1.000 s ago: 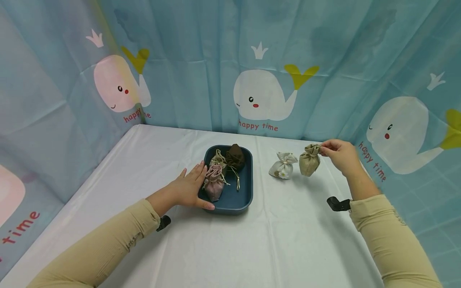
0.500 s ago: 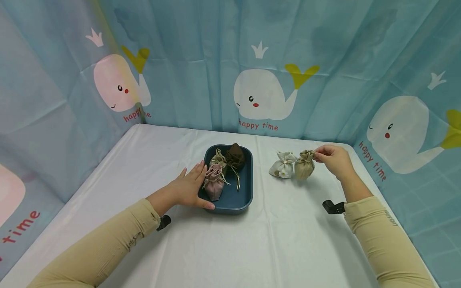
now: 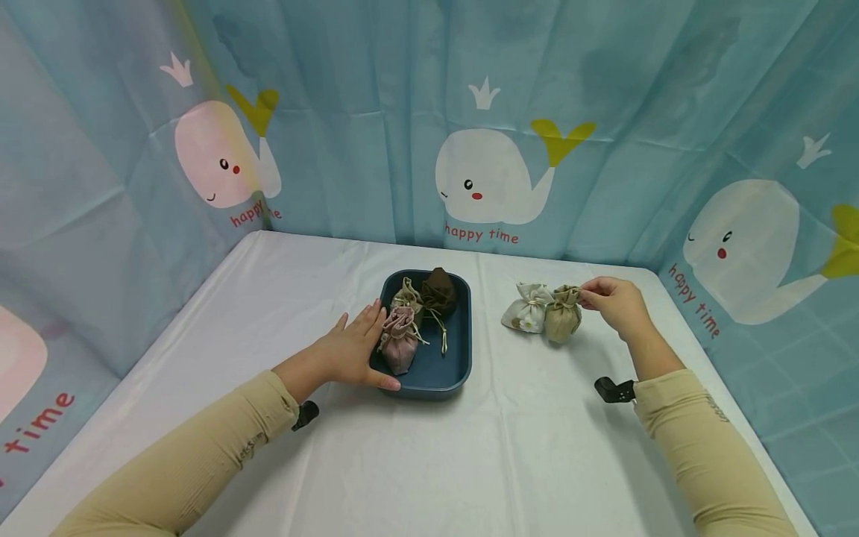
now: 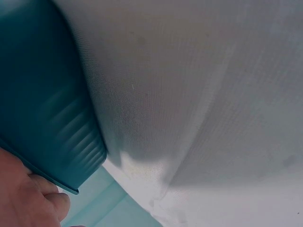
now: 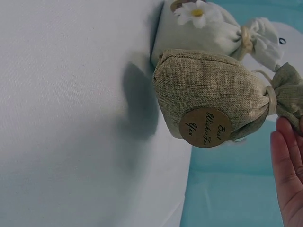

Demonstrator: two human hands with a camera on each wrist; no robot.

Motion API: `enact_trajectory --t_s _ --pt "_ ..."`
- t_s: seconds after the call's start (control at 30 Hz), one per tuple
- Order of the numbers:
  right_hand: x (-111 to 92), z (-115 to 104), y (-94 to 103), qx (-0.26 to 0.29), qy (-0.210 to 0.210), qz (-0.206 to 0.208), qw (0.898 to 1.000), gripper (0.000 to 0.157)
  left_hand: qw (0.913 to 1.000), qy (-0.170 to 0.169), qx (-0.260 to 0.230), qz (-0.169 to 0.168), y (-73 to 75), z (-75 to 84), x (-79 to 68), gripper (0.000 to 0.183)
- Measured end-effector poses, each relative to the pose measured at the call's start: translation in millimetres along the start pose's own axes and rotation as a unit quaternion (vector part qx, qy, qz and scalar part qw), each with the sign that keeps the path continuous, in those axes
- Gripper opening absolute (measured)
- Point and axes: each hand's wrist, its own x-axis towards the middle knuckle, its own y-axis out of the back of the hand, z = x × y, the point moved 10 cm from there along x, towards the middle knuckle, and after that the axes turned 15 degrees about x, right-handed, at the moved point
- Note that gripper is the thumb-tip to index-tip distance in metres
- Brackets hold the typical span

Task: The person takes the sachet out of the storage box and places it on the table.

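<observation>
My right hand (image 3: 616, 304) pinches the gathered neck of a tan burlap drawstring pouch (image 3: 562, 321). In the right wrist view that pouch (image 5: 208, 90) carries a round brown tag and seems to hang just off the cloth. Right beside it a white drawstring pouch (image 3: 526, 315) with a daisy stands on the table. My left hand (image 3: 345, 350) lies with spread, straight fingers against the left side of a dark blue bin (image 3: 439, 384). Inside the bin are a pink pouch (image 3: 400, 350), an olive-tan pouch (image 3: 407, 291) behind it and a dark brown pouch (image 3: 439, 291).
A white cloth (image 3: 416, 462) covers the table. Blue curtains (image 3: 376, 164) printed with whales enclose its back and sides. The bin's right part shows bare floor beside the pouches.
My right hand has brought the burlap pouch leftward and down, closer to the white pouch. The left hand and the bin have stayed in place.
</observation>
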Motion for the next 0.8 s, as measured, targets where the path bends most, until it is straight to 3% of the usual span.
enact_trajectory --t_s 0.43,0.8 --pt "1 21 -7.6 0.023 -0.026 -0.016 0.999 0.021 1.0 0.0 0.001 0.001 -3.2 -2.1 2.0 0.131" --pt "-2 19 -8.7 0.018 -0.036 -0.029 0.999 0.026 1.0 0.0 -0.008 -0.001 0.8 -0.1 -1.1 0.132"
